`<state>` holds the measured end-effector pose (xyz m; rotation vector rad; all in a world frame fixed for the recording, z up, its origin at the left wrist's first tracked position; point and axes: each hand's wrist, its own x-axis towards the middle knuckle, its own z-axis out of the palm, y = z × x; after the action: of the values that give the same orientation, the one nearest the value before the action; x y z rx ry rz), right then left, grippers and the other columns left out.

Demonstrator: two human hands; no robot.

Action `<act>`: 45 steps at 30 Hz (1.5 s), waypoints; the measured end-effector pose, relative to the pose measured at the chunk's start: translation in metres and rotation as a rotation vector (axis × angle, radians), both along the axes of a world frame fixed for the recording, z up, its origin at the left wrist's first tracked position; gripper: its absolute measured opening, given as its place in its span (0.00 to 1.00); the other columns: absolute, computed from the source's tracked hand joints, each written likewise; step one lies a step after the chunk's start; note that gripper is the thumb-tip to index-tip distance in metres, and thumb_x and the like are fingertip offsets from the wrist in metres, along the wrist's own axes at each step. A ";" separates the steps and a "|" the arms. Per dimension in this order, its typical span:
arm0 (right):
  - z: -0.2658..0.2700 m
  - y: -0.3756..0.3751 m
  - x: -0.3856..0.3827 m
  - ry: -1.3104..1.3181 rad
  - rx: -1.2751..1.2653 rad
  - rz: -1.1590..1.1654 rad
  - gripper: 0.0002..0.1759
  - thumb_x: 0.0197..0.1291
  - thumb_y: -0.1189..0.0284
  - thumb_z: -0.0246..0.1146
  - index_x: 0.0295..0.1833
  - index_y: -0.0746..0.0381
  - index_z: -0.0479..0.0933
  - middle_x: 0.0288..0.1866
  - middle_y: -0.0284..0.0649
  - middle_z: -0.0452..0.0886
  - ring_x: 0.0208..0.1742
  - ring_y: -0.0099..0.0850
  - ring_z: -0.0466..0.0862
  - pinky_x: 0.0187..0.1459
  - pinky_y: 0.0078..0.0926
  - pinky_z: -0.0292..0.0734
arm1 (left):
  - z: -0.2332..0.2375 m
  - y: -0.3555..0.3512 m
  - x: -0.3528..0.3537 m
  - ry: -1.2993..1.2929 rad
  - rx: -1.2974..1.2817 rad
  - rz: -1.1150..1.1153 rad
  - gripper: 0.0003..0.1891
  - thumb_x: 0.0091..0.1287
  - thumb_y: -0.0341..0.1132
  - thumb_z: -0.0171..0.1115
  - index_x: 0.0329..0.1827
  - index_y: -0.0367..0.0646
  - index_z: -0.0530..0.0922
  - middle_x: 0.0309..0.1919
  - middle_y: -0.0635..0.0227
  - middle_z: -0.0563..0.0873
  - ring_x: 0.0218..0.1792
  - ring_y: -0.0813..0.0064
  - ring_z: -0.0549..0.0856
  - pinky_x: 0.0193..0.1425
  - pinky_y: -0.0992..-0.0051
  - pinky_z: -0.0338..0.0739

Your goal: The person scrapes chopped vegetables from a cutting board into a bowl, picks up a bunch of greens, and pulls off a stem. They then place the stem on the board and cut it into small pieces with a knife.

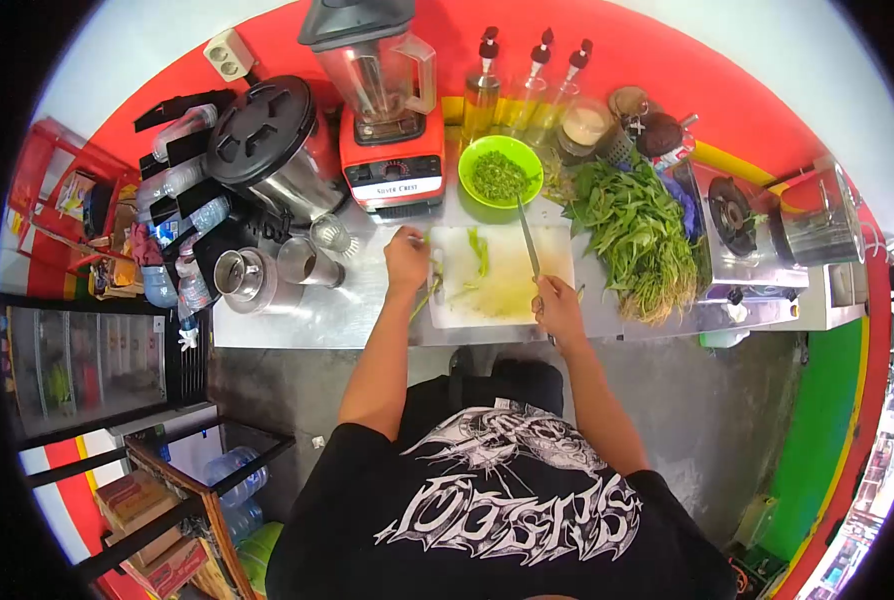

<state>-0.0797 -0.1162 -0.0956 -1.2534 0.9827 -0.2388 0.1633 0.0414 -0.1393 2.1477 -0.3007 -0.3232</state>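
Observation:
My right hand [559, 308] is wrapped round the handle of a knife [529, 238], whose blade points away from me over the right side of the white cutting board [507, 308]. The knife tip reaches the near rim of a lime-green bowl [475, 198] holding chopped greens [498, 177]. At the board's left edge is my left hand [406, 260], its fingers curled closed; what they hold, if anything, is hidden. A thin green stalk [426, 297] lies just beside that hand. On the board are a short green piece [480, 252] and small scraps.
A big bunch of leafy greens with roots [639, 235] lies right of the board. Behind stand a red blender [392, 165] and several pump bottles [481, 95]. Metal cups [310, 263] and a lidded steel container [285, 170] are left; a gas burner [733, 208] is far right.

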 end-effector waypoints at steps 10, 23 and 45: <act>0.001 0.005 -0.009 0.001 0.058 0.004 0.20 0.75 0.59 0.61 0.57 0.65 0.77 0.20 0.32 0.73 0.14 0.18 0.64 0.17 0.21 0.56 | 0.015 -0.036 -0.035 0.123 -0.137 -0.382 0.13 0.58 0.32 0.77 0.43 0.36 0.88 0.39 0.56 0.92 0.41 0.63 0.91 0.50 0.69 0.83; 0.034 0.023 0.002 -0.268 0.169 0.192 0.20 0.66 0.73 0.67 0.62 0.63 0.74 0.20 0.27 0.71 0.15 0.16 0.64 0.16 0.19 0.55 | 0.116 -0.049 -0.087 0.381 -0.522 -0.348 0.12 0.67 0.33 0.73 0.50 0.41 0.81 0.45 0.71 0.86 0.36 0.84 0.83 0.37 0.80 0.79; -0.027 0.009 -0.038 -0.001 -0.070 0.034 0.17 0.66 0.71 0.64 0.58 0.66 0.78 0.34 0.37 0.87 0.19 0.19 0.72 0.22 0.22 0.66 | 0.016 0.001 -0.088 -0.469 -0.055 -0.376 0.07 0.58 0.29 0.74 0.37 0.42 0.84 0.41 0.63 0.84 0.45 0.57 0.81 0.51 0.59 0.75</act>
<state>-0.1179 -0.1073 -0.1226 -1.3329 0.9589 -0.2491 0.0755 0.0428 -0.1233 2.0855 -0.9759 -0.0134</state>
